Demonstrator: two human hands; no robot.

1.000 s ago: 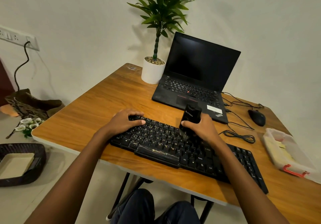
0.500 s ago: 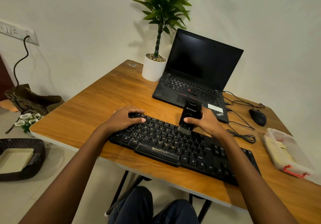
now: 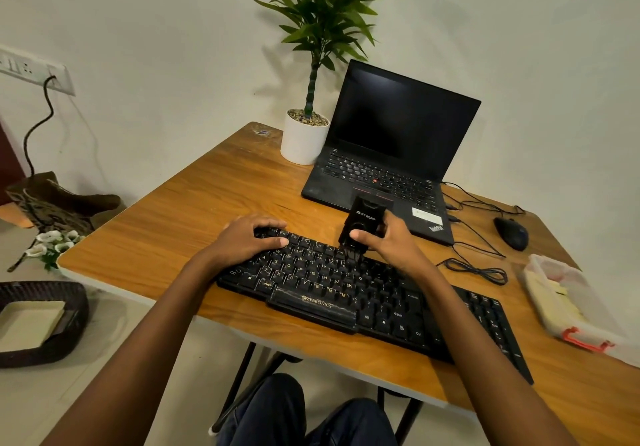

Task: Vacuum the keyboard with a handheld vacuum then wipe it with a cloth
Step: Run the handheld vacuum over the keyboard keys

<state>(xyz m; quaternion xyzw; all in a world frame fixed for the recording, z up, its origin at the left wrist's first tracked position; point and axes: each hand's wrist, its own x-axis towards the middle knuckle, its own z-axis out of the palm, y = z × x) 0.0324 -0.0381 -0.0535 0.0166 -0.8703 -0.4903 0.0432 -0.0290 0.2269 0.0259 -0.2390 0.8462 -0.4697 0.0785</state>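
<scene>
A black keyboard (image 3: 346,293) lies slantwise on the wooden table (image 3: 194,224), near its front edge. My right hand (image 3: 391,241) grips a small black handheld vacuum (image 3: 363,224), thumb across its front. The vacuum stands upright with its brush nozzle down on the keys of the upper middle rows. My left hand (image 3: 249,241) rests on the keyboard's upper left corner, fingers bent over the keys, holding it steady. No cloth is plainly visible.
Behind the keyboard are an open black laptop (image 3: 391,154) and a potted plant (image 3: 304,134). A mouse (image 3: 510,232) and coiled cable (image 3: 478,269) lie to the right. A clear plastic box (image 3: 568,303) with yellowish contents sits at the right edge. A dark basket (image 3: 41,321) stands on the floor.
My right hand has carried the vacuum up the keyboard, from the middle rows to the upper rows and slightly left. My left hand has stayed on the left corner.
</scene>
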